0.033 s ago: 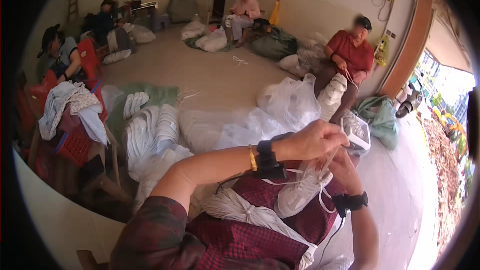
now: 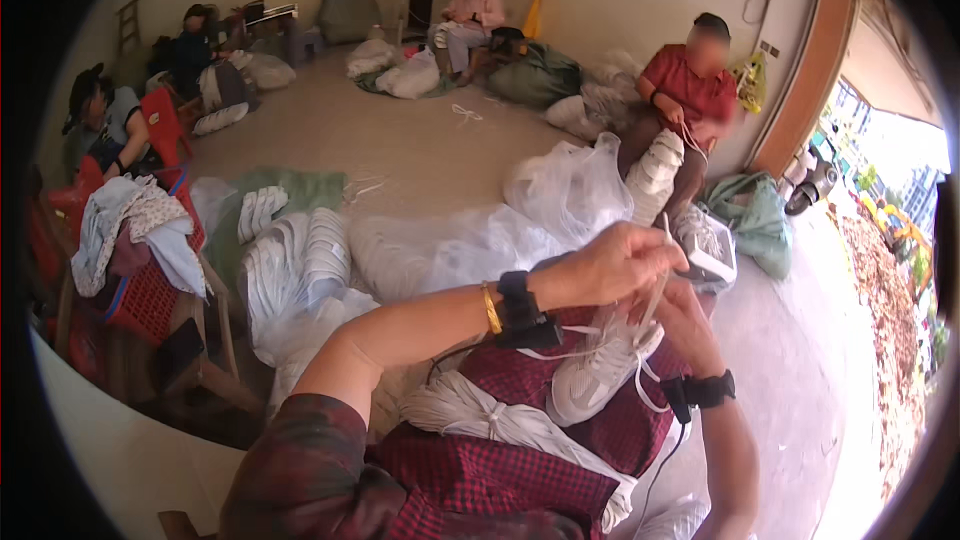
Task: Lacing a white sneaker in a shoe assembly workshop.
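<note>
A white shoe upper (image 2: 585, 390) rests on my lap over dark red checked cloth. Loops of white shoelace (image 2: 645, 380) hang from its eyelets on both sides. My left hand (image 2: 625, 265) is closed above the upper, its thumb and fingers pinching the lace, which stands up past the fingertips. Just below and to the right, my right hand (image 2: 687, 325) curls at the top of the upper; its fingertips are partly hidden. Across my lap lies a tied bundle of white laces (image 2: 490, 410).
Nested white uppers (image 2: 290, 260) and clear plastic bags (image 2: 570, 190) lie ahead. On the left, clothes (image 2: 135, 220) drape over a red basket (image 2: 150, 290). A co-worker in red (image 2: 690, 80) sits ahead right, beside a green sack (image 2: 755, 225). Several others sit farther back.
The view has shifted slightly, so the room sits a little higher and to the left. My left hand is slightly lower relative to the lace, whose end now sticks up more clearly.
</note>
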`<control>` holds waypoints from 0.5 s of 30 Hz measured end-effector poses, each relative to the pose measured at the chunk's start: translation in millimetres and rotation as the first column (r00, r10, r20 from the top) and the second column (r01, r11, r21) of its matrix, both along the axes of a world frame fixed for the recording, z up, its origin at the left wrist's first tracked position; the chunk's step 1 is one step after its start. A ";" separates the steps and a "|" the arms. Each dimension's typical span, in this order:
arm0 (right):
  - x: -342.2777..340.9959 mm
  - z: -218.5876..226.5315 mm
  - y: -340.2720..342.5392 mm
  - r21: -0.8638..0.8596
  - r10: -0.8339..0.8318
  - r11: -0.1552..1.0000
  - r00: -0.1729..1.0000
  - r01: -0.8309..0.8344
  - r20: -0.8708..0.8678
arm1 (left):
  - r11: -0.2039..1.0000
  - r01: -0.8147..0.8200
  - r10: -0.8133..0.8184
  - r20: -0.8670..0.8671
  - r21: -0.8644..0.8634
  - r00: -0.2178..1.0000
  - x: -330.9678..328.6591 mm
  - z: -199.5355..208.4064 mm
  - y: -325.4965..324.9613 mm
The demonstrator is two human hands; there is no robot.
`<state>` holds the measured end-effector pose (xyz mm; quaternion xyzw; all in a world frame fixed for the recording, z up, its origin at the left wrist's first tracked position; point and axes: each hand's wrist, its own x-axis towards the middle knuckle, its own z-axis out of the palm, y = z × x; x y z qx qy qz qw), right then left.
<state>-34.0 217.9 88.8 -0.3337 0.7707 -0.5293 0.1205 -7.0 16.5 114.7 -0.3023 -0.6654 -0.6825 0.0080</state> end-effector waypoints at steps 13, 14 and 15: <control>-10.3 -60.7 217.5 -0.656 -0.352 0.509 0.830 0.558 0.433 | 0.768 -0.586 0.437 0.458 0.258 0.774 -77.2 -82.3 -189.8; -0.5 -55.4 180.7 -0.385 -0.456 0.680 0.771 0.624 0.444 | 0.815 -0.563 0.565 0.410 -0.140 0.716 -58.7 -85.7 -185.0; 17.2 -42.3 148.4 -0.070 -0.569 0.763 0.718 0.643 0.400 | 0.727 -0.460 0.658 0.324 -0.511 0.680 -40.8 -90.5 -178.7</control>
